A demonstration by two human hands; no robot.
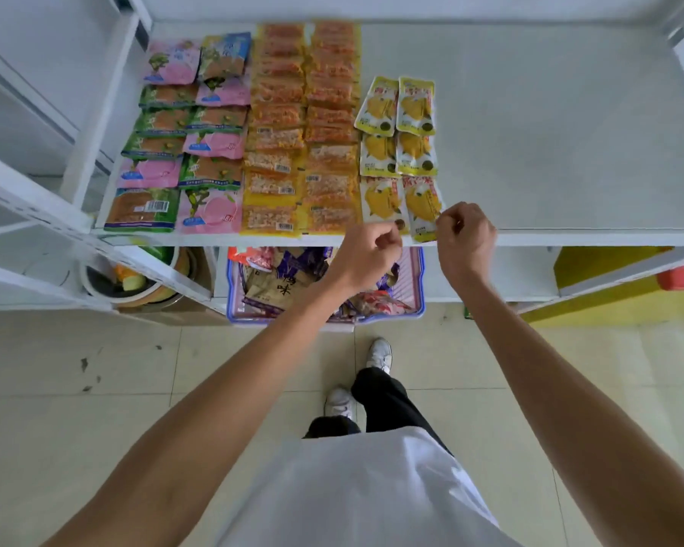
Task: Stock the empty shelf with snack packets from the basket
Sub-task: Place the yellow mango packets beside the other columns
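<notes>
Bare forearms point(253, 369), right grip point(466, 230) pinching yellow packet's point(423, 207) corner, left grip point(368, 254) curled beside, hold unclear

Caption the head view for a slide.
Left hand and right hand grip the front yellow packets at the shelf edge; basket below.

floor point(76, 428): pale tiles, scuffed | left: white rack point(24, 207) | right: yellow unit point(592, 266)

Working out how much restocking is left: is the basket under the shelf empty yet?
Not empty: the basket holds a heap of packets, brown, purple and red ones visible below the shelf.
</notes>
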